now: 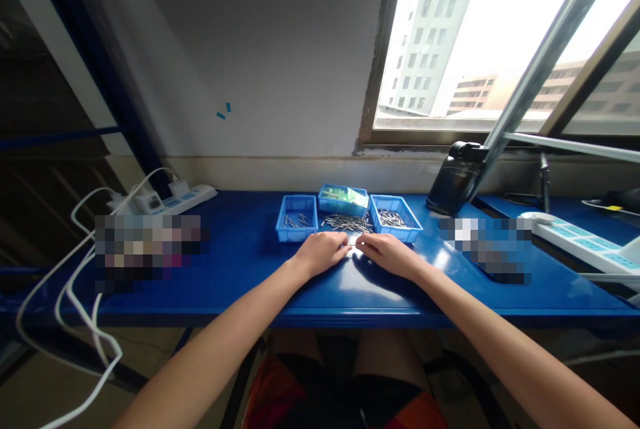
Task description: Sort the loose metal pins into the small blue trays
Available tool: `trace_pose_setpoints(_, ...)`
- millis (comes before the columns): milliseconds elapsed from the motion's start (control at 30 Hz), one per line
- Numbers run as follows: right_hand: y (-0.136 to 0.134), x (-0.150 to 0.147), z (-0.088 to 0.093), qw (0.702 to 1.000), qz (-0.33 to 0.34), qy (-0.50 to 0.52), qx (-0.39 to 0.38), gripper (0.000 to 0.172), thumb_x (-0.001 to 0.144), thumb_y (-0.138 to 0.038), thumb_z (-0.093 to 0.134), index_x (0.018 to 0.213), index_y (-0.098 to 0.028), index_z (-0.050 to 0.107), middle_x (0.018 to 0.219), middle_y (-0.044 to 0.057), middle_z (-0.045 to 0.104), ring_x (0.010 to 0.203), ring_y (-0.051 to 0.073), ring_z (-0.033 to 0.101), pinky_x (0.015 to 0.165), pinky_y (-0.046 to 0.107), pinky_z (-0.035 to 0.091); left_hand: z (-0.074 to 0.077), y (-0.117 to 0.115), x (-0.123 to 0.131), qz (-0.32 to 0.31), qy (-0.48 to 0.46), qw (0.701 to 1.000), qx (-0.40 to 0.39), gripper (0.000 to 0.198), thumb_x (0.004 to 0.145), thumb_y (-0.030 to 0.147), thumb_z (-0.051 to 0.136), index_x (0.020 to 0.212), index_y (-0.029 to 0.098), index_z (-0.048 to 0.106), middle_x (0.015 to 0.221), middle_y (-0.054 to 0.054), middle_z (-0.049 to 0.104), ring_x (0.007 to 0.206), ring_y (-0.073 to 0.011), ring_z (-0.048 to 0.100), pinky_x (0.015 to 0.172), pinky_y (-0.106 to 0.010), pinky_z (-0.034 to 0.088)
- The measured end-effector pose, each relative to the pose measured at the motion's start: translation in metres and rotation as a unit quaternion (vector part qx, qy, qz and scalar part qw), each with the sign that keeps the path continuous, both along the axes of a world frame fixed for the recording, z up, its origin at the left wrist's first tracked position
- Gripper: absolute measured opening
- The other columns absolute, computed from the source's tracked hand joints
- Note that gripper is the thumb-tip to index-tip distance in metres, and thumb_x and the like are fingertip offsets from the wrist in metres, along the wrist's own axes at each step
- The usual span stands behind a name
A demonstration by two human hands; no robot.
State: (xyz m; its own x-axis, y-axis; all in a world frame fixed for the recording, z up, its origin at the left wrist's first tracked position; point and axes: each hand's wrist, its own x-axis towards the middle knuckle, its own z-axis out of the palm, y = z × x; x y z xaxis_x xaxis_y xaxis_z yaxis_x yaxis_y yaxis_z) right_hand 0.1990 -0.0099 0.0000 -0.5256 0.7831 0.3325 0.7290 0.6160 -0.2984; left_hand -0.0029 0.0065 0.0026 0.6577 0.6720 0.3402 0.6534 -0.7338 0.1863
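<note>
My left hand [320,252] and my right hand [387,252] rest on the blue table [240,269], fingertips almost meeting in a pinch around a tiny metal piece too small to name. Just beyond the fingers lies a loose pile of small metal pins [346,222]. Behind it stand three blue trays: a left tray [297,217] with a few pins, a middle tray [343,200] holding a clear bag with green parts, and a right tray [396,217] with many pins.
A white power strip [173,201] with white cables [75,296] lies at the back left. A black device [454,179] on a metal arm stands right of the trays. Another power strip [583,239] sits at the far right. A window is above.
</note>
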Motion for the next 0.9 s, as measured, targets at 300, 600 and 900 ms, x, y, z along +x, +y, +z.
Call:
trace_pose_setpoints(300, 0.0026, 0.002, -0.0018, 0.999, -0.041, -0.003, 0.005, 0.014, 0.083, -0.027, 0.045, 0.087, -0.02, 0.056, 0.067, 0.0, 0.062, 0.055, 0.011, 0.052, 0.053, 0.021, 0.035, 0.005, -0.0028, 0.0001, 0.046, 0.021, 0.999, -0.007, 0.017, 0.086, 0.029, 0.042, 0.09, 0.019, 0.055, 0.081, -0.004, 0.064, 0.073, -0.0178, 0.062, 0.063, -0.024, 0.045)
trace_pose_setpoints(600, 0.0026, 0.0024, -0.0011, 0.999, -0.047, -0.008, 0.003, 0.016, 0.085, -0.029, 0.043, 0.087, -0.02, 0.056, 0.067, 0.001, 0.063, 0.056, 0.011, 0.053, 0.053, 0.021, 0.036, 0.0035, -0.0018, 0.0, 0.043, 0.025, 0.999, -0.009, 0.018, 0.088, 0.031, 0.04, 0.092, 0.019, 0.053, 0.083, -0.005, 0.065, 0.076, -0.0197, 0.063, 0.064, -0.026, 0.047)
trace_pose_setpoints(900, 0.0025, 0.0029, -0.0015, 0.999, -0.039, -0.018, 0.003, 0.025, 0.089, -0.033, 0.038, 0.088, -0.02, 0.059, 0.075, 0.005, 0.066, 0.066, 0.016, 0.06, 0.06, 0.024, 0.04, 0.0029, -0.002, 0.0002, 0.06, 0.028, 0.998, -0.01, 0.027, 0.092, 0.033, 0.03, 0.091, 0.018, 0.053, 0.083, -0.007, 0.066, 0.075, -0.0205, 0.063, 0.063, -0.028, 0.047)
